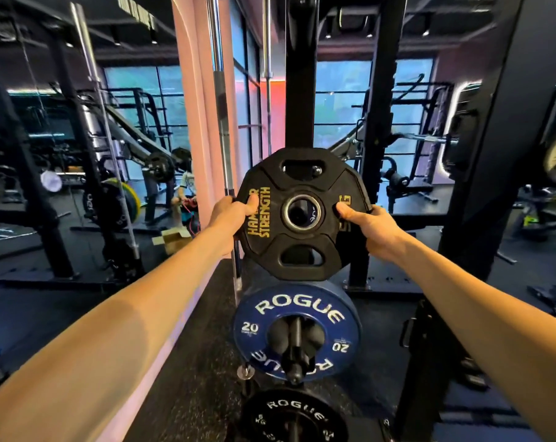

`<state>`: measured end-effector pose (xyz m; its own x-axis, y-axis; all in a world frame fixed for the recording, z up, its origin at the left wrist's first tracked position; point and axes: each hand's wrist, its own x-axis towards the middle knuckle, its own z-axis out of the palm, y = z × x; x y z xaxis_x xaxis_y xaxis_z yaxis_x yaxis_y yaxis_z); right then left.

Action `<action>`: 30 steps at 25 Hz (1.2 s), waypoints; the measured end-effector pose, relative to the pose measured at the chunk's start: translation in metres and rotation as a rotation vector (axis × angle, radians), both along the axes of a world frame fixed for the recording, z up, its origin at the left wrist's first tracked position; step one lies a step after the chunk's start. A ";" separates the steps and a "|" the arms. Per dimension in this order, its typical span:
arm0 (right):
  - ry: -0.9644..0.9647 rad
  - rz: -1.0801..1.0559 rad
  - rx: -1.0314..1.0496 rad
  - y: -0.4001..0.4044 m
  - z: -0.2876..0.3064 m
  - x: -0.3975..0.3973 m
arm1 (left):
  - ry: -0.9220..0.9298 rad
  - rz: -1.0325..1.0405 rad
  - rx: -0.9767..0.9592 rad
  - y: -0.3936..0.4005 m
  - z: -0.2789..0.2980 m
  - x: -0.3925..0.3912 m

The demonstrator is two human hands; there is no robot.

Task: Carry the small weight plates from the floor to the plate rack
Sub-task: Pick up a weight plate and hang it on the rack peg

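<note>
Upright, a black weight plate [303, 215] is held by both hands against the plate rack [299, 90].

Leftmost, the left hand [230, 218] grips the plate's left rim, thumb pressed on the yellow "HAMMER STRENGTH" lettering, the other fingers wrapped out of sight behind the edge. Between the two thumbs lies the plate's steel-ringed centre hole, with a dark peg end showing inside it. Further right, the right hand [369, 229] holds the right rim the same way, thumb on the face. Below the fingers hangs a blue Rogue plate [297, 330] marked 20 on a lower peg, and under it a black Rogue plate [294, 416].
</note>
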<state>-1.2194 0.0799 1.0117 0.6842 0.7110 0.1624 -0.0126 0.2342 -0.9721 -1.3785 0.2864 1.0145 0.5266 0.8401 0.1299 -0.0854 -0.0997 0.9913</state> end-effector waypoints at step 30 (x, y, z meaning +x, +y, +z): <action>-0.488 -0.162 -0.373 0.173 -0.032 0.198 | 0.232 -0.005 0.344 0.172 -0.025 0.176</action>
